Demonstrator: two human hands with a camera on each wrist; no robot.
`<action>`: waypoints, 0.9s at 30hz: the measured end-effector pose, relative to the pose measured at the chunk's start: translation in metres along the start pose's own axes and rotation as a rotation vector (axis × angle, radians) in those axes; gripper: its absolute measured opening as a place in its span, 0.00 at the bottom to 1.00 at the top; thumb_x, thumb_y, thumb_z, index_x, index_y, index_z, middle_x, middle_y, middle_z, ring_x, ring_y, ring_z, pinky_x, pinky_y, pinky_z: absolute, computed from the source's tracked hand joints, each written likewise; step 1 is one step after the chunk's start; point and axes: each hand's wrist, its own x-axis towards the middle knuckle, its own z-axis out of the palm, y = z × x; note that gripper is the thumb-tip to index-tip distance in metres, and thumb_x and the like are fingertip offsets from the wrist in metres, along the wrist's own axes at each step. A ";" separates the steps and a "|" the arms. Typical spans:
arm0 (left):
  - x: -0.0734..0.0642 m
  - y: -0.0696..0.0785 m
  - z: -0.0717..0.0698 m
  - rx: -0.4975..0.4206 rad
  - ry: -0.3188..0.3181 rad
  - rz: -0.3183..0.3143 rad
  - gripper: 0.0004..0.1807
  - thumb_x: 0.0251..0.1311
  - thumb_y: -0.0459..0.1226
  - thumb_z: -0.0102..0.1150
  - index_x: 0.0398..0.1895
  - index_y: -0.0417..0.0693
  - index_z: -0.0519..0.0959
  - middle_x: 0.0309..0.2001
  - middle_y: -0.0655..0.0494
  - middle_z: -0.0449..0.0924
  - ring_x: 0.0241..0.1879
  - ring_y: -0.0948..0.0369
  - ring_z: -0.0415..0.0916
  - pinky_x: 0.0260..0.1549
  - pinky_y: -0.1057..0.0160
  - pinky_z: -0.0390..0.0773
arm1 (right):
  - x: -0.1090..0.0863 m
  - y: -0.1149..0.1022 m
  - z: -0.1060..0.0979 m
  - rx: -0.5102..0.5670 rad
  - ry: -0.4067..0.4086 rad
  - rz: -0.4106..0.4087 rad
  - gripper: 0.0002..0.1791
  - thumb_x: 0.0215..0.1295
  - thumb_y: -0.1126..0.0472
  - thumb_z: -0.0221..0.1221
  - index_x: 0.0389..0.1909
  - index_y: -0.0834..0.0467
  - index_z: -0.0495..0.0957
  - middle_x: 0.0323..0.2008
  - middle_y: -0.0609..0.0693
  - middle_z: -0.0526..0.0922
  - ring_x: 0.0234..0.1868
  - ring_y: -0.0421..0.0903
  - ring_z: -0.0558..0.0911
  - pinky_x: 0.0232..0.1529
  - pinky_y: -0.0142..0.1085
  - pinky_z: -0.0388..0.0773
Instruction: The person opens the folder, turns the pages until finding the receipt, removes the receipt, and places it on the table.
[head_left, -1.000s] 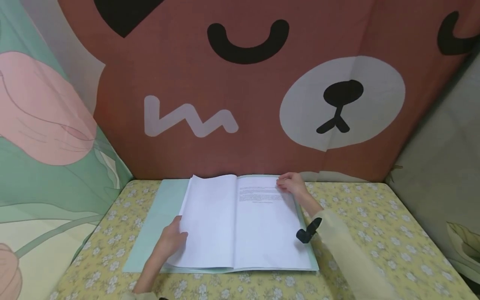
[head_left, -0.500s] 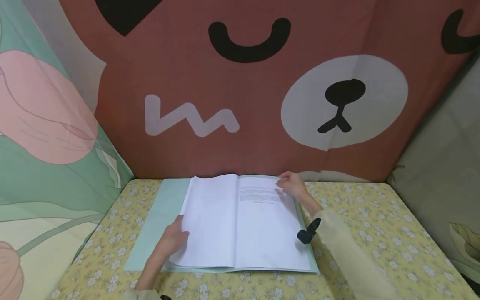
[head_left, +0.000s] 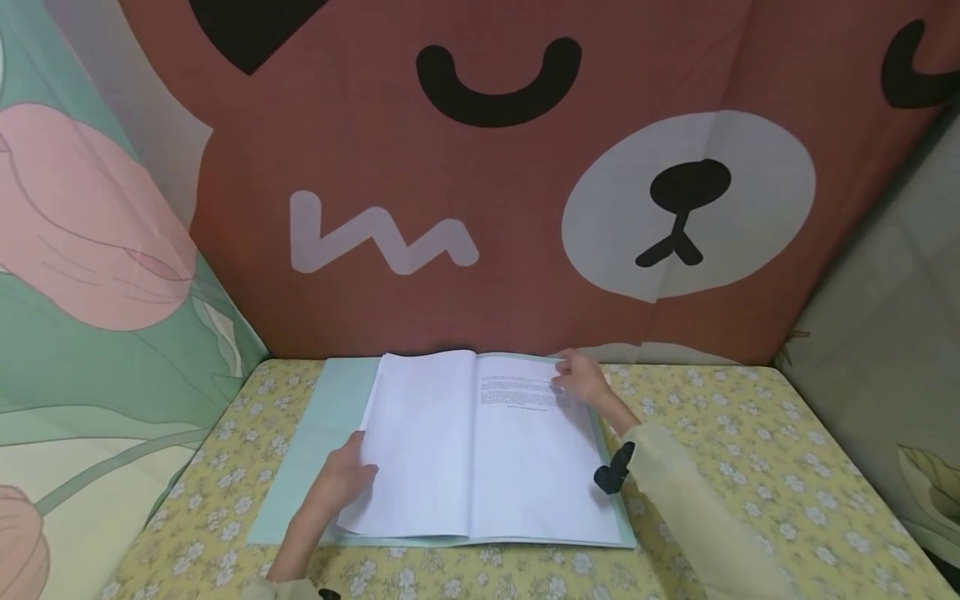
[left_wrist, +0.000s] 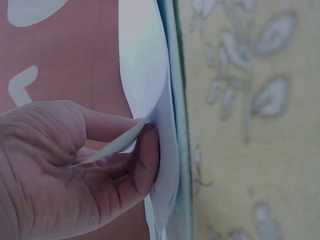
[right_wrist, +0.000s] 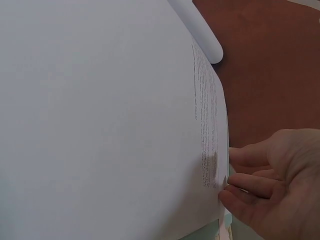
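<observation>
A pale green folder (head_left: 292, 467) lies spread on the table, with white pages bound in its middle. On its left side my left hand (head_left: 345, 479) pinches the edge of a blank left page (head_left: 420, 450). The left wrist view shows this paper curving up between the thumb and the curled fingers (left_wrist: 147, 160). My right hand (head_left: 585, 379) is at the top right corner of the right page (head_left: 543, 475), which has a short block of print near its top. In the right wrist view its fingertips (right_wrist: 227, 195) pinch that page's corner.
A yellow flowered cloth (head_left: 750, 467) covers the table. Just behind the folder rises a reddish-brown hanging (head_left: 510, 292) with a bear face. A green hanging (head_left: 150, 367) flanks the left side, and a grey one (head_left: 885, 333) the right. A black strap (head_left: 617, 468) sits at the right wrist.
My right hand has shifted slightly at the page's top right corner, its fingers now more closed over the edge. The left hand and the folder stay nearly in place.
</observation>
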 end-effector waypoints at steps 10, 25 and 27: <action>-0.001 -0.003 -0.001 0.049 0.006 0.016 0.35 0.70 0.30 0.58 0.74 0.22 0.57 0.72 0.22 0.59 0.71 0.29 0.59 0.67 0.35 0.66 | -0.001 0.003 0.002 -0.011 -0.007 -0.003 0.31 0.68 0.70 0.63 0.70 0.73 0.66 0.62 0.71 0.78 0.65 0.66 0.77 0.66 0.54 0.74; -0.001 -0.004 0.002 0.107 0.030 0.033 0.37 0.71 0.29 0.56 0.76 0.22 0.52 0.71 0.20 0.57 0.69 0.29 0.62 0.64 0.35 0.70 | -0.001 0.004 0.002 -0.071 -0.024 -0.001 0.35 0.68 0.71 0.63 0.73 0.73 0.62 0.65 0.72 0.75 0.69 0.66 0.73 0.67 0.55 0.73; -0.002 -0.003 0.002 0.202 0.060 0.101 0.37 0.70 0.28 0.57 0.77 0.25 0.54 0.69 0.21 0.60 0.65 0.30 0.67 0.56 0.38 0.78 | -0.002 0.004 0.002 -0.077 -0.028 0.002 0.35 0.68 0.71 0.63 0.73 0.73 0.62 0.66 0.72 0.74 0.69 0.67 0.72 0.67 0.56 0.73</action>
